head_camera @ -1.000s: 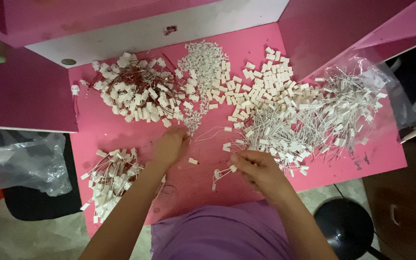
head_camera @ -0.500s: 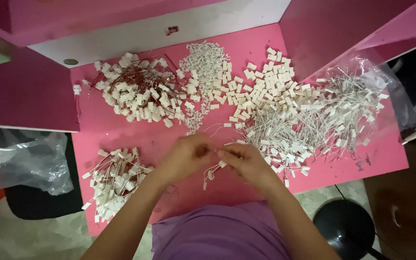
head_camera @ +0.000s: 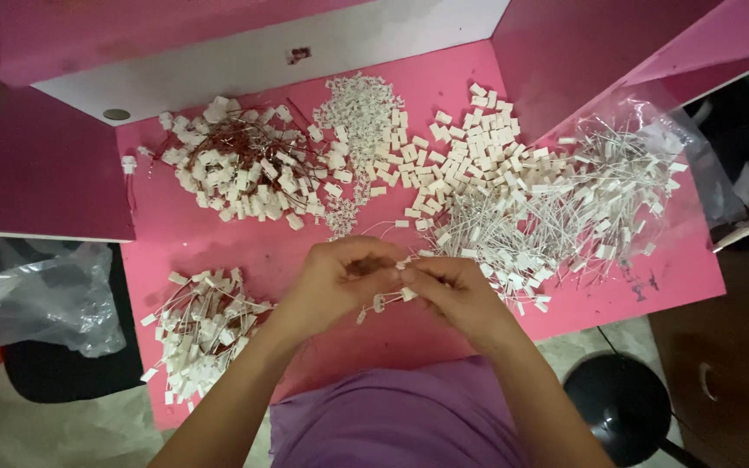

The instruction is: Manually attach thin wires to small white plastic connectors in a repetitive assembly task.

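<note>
My left hand (head_camera: 335, 279) and my right hand (head_camera: 452, 290) meet over the near middle of the pink table (head_camera: 244, 247). Between their fingertips they pinch a small white connector with thin white wires (head_camera: 389, 292); a loose end hangs below. To the right lies a big heap of white wired connectors (head_camera: 556, 208). A smaller pile of white wired pieces (head_camera: 201, 325) sits left of my left forearm.
At the back are a pile of white connectors with red wires (head_camera: 236, 169), a mound of tiny white parts (head_camera: 359, 113) and loose white plastic housings (head_camera: 470, 147). Pink partition walls (head_camera: 36, 173) flank the table. A clear plastic bag (head_camera: 32, 295) lies left, a black stool (head_camera: 621, 403) right.
My left hand left the table at the left and came to the middle, meeting my right hand. Both now pinch the small wired connector together.
</note>
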